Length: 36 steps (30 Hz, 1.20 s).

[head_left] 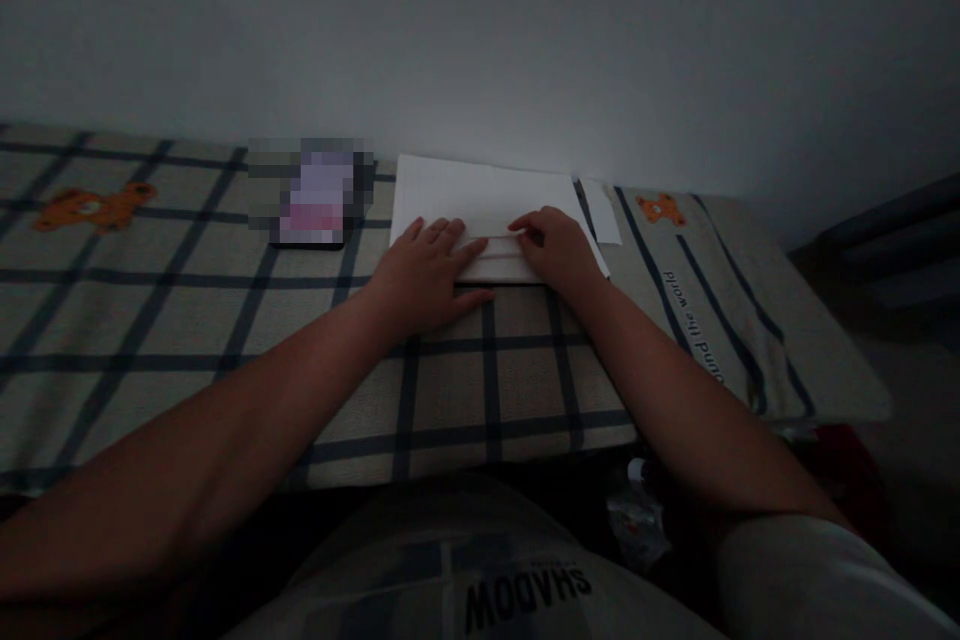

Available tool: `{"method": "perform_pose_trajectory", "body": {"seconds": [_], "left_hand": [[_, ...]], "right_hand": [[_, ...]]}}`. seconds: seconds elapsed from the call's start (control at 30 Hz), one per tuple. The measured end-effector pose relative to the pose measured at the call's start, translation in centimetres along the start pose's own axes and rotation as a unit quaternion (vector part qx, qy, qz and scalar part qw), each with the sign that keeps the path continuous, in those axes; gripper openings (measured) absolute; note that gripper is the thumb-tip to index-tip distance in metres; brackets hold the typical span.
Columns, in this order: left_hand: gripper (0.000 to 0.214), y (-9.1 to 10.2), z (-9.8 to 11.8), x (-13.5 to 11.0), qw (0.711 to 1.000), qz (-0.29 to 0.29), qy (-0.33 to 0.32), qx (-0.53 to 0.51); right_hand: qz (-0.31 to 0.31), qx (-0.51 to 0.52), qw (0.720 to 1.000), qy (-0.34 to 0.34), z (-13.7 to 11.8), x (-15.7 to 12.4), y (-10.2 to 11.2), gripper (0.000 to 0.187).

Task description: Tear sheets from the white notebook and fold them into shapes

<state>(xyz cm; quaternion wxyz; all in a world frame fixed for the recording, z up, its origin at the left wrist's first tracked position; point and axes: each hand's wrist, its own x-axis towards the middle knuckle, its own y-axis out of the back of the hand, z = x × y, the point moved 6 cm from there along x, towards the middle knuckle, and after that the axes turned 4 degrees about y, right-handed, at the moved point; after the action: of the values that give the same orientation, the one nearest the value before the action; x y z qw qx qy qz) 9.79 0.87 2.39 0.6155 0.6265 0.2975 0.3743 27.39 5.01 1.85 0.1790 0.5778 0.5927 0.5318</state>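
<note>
A white sheet of paper or pad (487,190) lies on the checked tablecloth in front of me. My left hand (427,265) rests flat over its left front part, fingers stretched and spread. A narrow white paper strip (499,247) runs across the pad between my two hands. Over its right end my right hand (555,245) is curled, thumb and index finger pinched together at the strip. The fingers partly cover that end, and the dim light blurs the fine edges.
A phone (311,230) with a pixelated screen stands left of the pad. A small white paper piece (602,212) lies to its right. The tablecloth (450,390) ends near my body, and a wall (480,40) rises behind. Below the edge is a plastic bottle (637,510).
</note>
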Motion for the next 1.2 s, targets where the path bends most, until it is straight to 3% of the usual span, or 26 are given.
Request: {"method": "perform_pose_trajectory", "body": {"seconds": [0.3,0.53,0.73,0.87,0.97,1.03,1.13,1.2], "left_hand": [[0.068,-0.1,-0.3,0.2,1.0,0.003,-0.003,0.017],[0.058,0.0,-0.4,0.3,1.0,0.011,-0.006,0.006],[0.052,0.0,-0.5,0.4,1.0,0.027,-0.009,-0.005],[0.049,0.4,-0.5,0.4,0.998,0.055,-0.006,-0.028],[0.054,1.3,-0.9,0.4,0.992,0.104,0.021,-0.07],[0.068,2.0,-1.6,0.4,0.98,0.151,0.062,-0.11],[0.081,2.5,-3.1,0.5,0.941,0.213,0.138,-0.225],[0.074,1.9,-3.7,0.9,0.9,0.213,0.16,-0.346]], "right_hand": [[0.006,-0.007,1.0,0.022,0.2,-0.2,0.2,0.023],[-0.022,-0.017,0.998,0.052,0.0,-0.2,-0.4,0.035],[-0.043,-0.033,0.998,0.022,0.1,-0.1,-0.1,0.042],[-0.063,0.078,0.995,-0.002,-0.1,-0.4,0.3,0.046],[-0.081,0.158,0.983,-0.053,0.1,-0.3,0.5,0.028],[-0.06,0.193,0.974,-0.103,0.6,-0.2,1.0,0.018],[0.006,0.291,0.944,-0.155,0.8,-0.2,1.6,0.017],[0.038,0.373,0.912,-0.166,0.3,-0.3,1.7,0.02]]}}
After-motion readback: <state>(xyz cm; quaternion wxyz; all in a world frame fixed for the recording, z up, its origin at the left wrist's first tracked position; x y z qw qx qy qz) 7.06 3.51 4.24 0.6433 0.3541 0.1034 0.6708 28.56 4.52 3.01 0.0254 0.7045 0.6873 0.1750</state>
